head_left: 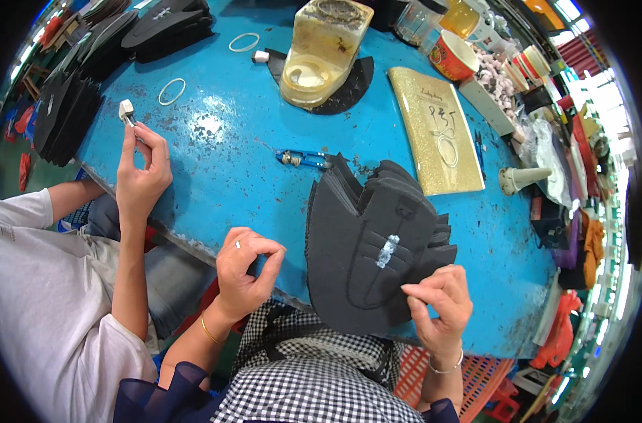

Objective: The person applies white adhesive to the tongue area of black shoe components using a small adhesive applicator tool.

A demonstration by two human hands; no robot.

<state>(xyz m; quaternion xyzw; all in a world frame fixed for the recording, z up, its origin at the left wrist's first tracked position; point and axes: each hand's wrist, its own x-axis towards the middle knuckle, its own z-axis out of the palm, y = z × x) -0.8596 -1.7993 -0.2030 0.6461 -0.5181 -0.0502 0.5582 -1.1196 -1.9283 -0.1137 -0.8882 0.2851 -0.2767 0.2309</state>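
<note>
A stack of black shoe-upper pieces (338,261) lies at the table's near edge. The top piece has dark stitching lines and a shiny whitish strip (387,252) at its middle. My right hand (441,307) is over the stack's lower right edge, thumb and forefinger close together in a pinch. Left of the stack, my left hand (247,271) hovers apart from it with fingers curled and thumb bent toward the forefinger. Whatever either hand pinches, if anything, is too small to make out. Blue-handled thread snips (303,158) lie just beyond the stack.
At left, a co-worker's hand (143,166) holds a small white block on a clip. More black pieces (67,113) are piled far left. A yellowed stand (324,53), a gold notebook (434,130), a white cone (524,179) and a red-and-white tub (453,55) occupy the table.
</note>
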